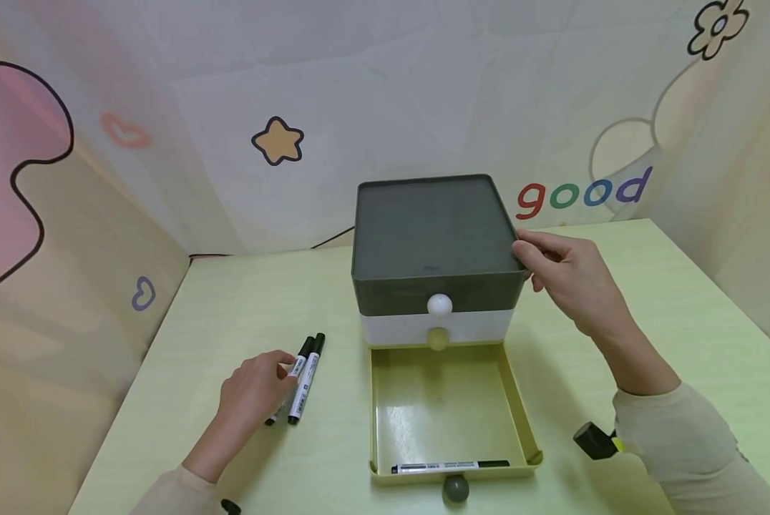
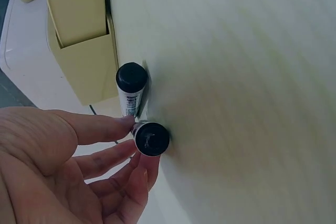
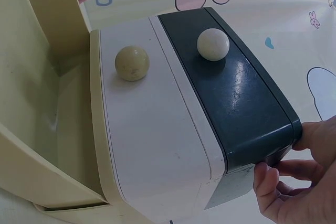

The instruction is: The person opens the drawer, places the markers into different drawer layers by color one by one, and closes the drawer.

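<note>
My left hand [image 1: 256,390] pinches one black-capped marker [image 2: 152,139] between thumb and fingers, low over the table. A second marker [image 1: 306,379] lies right beside it. To the right stands a small drawer box [image 1: 436,229] with a dark top tier, a white middle tier and a yellow-green bottom drawer [image 1: 533,458]. That bottom drawer is pulled out, and another marker [image 1: 449,467] lies along its front inside. With thumb and fingers, my right hand [image 1: 572,279] grips the upper right edge of the box; some of its fingertips are hidden.
The drawer knobs are a white one [image 1: 439,305], a yellowish one [image 1: 438,338] and a dark grey one [image 1: 456,488]. The pale green table [image 1: 217,307] meets a printed cloth backdrop [image 1: 230,193] behind. A black wrist-worn piece [image 1: 595,440] sits by the right sleeve.
</note>
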Motion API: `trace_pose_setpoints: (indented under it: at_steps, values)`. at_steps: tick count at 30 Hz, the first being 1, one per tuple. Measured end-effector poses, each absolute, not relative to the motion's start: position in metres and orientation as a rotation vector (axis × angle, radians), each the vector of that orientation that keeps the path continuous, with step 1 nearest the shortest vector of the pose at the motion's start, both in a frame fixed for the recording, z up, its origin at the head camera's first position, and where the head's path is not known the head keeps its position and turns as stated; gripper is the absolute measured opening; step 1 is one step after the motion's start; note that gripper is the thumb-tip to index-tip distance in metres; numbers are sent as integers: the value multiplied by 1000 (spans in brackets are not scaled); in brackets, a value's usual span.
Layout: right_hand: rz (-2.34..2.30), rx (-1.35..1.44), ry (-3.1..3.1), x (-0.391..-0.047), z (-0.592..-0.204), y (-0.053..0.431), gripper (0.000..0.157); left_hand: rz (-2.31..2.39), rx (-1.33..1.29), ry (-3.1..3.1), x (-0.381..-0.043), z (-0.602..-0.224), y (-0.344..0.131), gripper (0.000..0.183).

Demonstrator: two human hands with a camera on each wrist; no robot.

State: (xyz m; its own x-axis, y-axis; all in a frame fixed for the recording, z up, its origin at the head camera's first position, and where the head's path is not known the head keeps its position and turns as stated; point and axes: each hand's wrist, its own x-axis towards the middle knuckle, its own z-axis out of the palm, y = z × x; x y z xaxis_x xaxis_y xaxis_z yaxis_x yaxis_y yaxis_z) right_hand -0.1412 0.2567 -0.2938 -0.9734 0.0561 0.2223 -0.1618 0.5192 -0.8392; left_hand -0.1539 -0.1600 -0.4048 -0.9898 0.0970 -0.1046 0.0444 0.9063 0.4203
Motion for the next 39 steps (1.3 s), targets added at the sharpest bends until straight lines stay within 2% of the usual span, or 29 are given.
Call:
trace_pose_setpoints:
  at_steps: [23,39]
  values:
    - [1429,88,-2546,-141,-293,257,46,534,75,2972,-161,-401,-170,32]
    - [1428,81,-2545,-140,-292,256,47,863,147,3024,-141,-354,-172,35]
